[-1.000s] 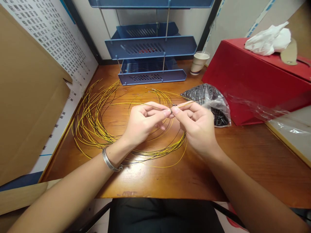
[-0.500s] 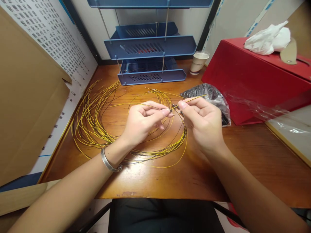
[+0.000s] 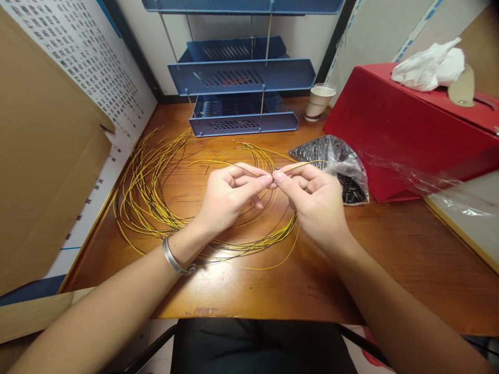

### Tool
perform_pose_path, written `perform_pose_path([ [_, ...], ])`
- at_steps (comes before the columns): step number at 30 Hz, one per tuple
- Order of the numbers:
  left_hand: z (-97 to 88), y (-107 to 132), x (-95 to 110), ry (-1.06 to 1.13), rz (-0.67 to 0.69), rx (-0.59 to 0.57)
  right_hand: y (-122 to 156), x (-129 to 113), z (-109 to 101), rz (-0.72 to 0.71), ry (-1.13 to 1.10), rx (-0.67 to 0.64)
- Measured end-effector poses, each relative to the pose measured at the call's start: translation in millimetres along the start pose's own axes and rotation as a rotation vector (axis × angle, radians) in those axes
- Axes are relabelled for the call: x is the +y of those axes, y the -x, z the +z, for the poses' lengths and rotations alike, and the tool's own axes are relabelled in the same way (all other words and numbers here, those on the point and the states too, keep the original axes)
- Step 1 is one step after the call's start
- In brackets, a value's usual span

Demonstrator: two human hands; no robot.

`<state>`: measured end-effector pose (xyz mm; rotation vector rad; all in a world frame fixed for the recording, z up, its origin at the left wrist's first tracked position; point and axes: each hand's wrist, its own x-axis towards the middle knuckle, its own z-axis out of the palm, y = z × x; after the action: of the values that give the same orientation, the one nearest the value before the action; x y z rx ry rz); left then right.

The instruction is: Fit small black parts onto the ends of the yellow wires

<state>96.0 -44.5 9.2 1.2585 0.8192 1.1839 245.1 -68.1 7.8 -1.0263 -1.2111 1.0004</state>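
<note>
My left hand and my right hand meet above the wooden desk, fingertips touching. Each pinches the end of a thin yellow wire; a tiny dark piece sits at the joint, too small to name. The wire runs left across my left fingers and right over my right hand. Below them lies a loose coil of yellow and black wires. A metal bangle circles my left wrist.
A clear bag of small black parts lies right of my hands. Behind it stands a red box with white tissue on top. A blue stacked tray rack and a paper cup are at the back. Cardboard leans at left.
My right hand drew apart from the left half a second ago, with the wire end lifted right, and has now come back so the fingertips meet again.
</note>
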Motion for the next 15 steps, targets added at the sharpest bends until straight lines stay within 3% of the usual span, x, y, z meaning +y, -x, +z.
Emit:
perform_pose_path([
  [10,0.2,0.3,0.0,0.046,0.004,-0.007,-1.4,0.6,-2.0,0.012,-0.041,-0.002],
  [15,2.2,1.5,-6.5,0.062,0.015,0.006,-1.5,2.8,-2.8,-0.04,0.055,0.015],
])
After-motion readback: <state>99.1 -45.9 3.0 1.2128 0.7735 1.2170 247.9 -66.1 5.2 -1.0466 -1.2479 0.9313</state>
